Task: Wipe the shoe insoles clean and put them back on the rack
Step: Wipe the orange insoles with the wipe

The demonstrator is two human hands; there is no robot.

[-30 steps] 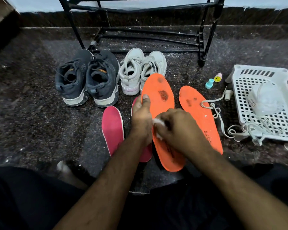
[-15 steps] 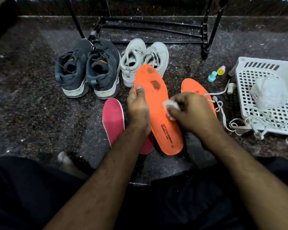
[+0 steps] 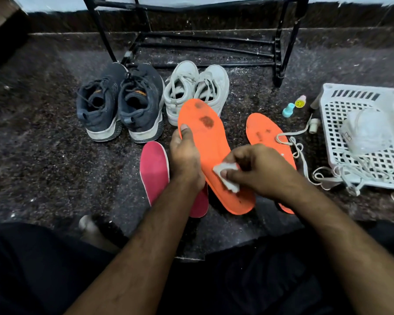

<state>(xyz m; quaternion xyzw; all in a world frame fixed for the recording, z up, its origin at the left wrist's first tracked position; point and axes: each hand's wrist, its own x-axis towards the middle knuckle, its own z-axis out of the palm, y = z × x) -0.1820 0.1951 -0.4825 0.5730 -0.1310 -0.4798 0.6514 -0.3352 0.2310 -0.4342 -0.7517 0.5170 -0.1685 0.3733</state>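
Dark speckled stone flooring (image 3: 43, 160) is seen from above, with a black metal shoe rack (image 3: 205, 39) standing empty against the wall at the far side. An orange insole (image 3: 210, 146) is held tilted above the floor, toe end away from the viewer. It is gripped along its left edge by the left hand (image 3: 184, 160), thumb laid across the upper face. A small white wipe (image 3: 228, 176) is pinched in the closed fingertips of the right hand (image 3: 257, 169) and pressed to the heel half of the insole.

Compared with half a second earlier, the wipe has been drawn down from the middle of the insole toward the heel, so that the printed lettering near the heel is now covered by it. A wiping stroke appears to be in progress, and the job is judged far from finished: two dark brown stains remain untouched near the toe.

A second orange insole (image 3: 264, 133) lies on the floor just to the right, also marked with dark spots, its near end hidden behind the right wrist. Two pink insoles lie at the left, one (image 3: 154, 169) in plain sight and the other largely hidden under the left hand. Beyond them stand a pair of dark grey trainers (image 3: 121, 103) and a pair of white trainers (image 3: 196, 87). At the right, a white plastic basket (image 3: 359, 94) is seen with white laces (image 3: 300, 153) trailing out. No insole has yet been returned to the rack.
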